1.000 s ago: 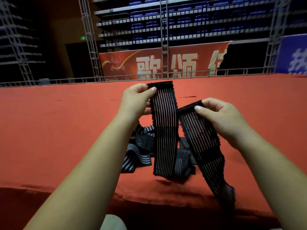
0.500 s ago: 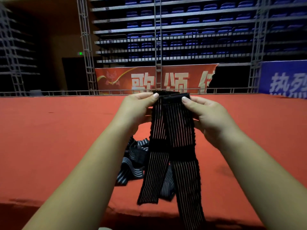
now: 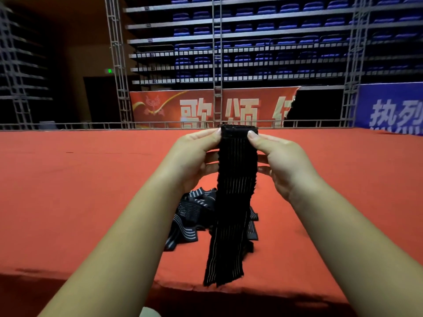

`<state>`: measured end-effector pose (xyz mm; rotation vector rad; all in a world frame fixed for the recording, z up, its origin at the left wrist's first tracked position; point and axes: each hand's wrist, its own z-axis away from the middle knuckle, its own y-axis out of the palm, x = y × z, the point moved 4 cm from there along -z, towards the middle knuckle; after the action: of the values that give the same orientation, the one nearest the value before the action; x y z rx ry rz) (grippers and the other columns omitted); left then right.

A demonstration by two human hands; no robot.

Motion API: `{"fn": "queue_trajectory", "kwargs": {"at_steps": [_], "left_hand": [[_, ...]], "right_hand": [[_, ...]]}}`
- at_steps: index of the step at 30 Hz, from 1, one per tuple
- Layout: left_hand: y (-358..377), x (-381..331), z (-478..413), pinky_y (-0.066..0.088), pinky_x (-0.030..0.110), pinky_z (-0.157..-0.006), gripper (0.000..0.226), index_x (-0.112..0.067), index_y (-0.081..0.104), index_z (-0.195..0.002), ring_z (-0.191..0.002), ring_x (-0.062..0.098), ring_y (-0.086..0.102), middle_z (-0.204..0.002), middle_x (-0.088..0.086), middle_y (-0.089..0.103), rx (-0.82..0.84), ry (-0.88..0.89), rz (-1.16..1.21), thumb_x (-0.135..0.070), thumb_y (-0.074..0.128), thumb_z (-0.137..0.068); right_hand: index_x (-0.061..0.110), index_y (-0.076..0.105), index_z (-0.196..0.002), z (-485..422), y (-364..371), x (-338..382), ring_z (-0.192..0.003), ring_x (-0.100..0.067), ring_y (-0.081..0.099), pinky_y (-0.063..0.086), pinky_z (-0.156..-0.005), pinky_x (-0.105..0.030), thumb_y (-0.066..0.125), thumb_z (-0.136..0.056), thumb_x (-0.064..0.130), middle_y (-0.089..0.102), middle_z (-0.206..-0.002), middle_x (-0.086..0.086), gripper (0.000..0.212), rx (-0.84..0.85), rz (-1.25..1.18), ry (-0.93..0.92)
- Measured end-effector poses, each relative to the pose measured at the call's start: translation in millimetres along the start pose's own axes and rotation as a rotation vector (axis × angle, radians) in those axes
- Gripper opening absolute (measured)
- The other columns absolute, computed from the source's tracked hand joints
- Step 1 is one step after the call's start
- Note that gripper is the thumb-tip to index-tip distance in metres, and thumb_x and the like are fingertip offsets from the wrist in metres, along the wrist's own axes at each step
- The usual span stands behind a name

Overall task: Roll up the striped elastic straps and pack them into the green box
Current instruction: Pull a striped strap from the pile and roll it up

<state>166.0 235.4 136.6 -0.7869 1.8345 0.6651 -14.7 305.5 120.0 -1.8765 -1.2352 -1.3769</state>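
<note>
A black elastic strap with thin pale stripes hangs doubled over in front of me, its two ends laid together at the top. My left hand pinches the top left corner, thumb on the near side. My right hand pinches the top right corner the same way. The strap's folded lower end dangles near the table's front edge. Behind it a heap of more striped straps lies on the red table. No green box is in view.
The red cloth stretches wide to both sides and far back to a metal rail. Beyond stand truss towers, a red banner and rows of blue seats. The table's front edge runs just below the hanging strap.
My hands have come together, so the strap's two ends now lie one on the other. The strap hangs as a single doubled band instead of two separate legs.
</note>
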Motion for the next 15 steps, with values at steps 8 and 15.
{"fn": "queue_trajectory", "kwargs": {"at_steps": [8, 15], "left_hand": [[-1, 4, 5, 0.062, 0.03, -0.073, 0.027, -0.017, 0.078, -0.127, -0.092, 0.019, 0.072, -0.113, 0.003, 0.079, 0.061, 0.005, -0.014, -0.031, 0.061, -0.11], [1, 6, 13, 0.065, 0.039, -0.086, 0.036, -0.013, 0.077, -0.129, -0.1, 0.021, 0.076, -0.125, 0.008, 0.079, 0.049, 0.035, -0.03, -0.038, 0.058, -0.111]], "right_hand": [[0.016, 0.08, -0.12, 3, 1, -4, -0.108, -0.028, 0.078, 0.058, -0.102, -0.054, 0.082, -0.093, 0.041, 0.083, -0.109, 0.001, 0.037, -0.038, -0.001, -0.02], [0.014, 0.081, -0.117, 14, 6, -2, -0.101, -0.015, 0.079, 0.061, -0.095, -0.039, 0.079, -0.096, 0.033, 0.083, -0.104, 0.001, 0.028, -0.075, -0.021, -0.062]]}}
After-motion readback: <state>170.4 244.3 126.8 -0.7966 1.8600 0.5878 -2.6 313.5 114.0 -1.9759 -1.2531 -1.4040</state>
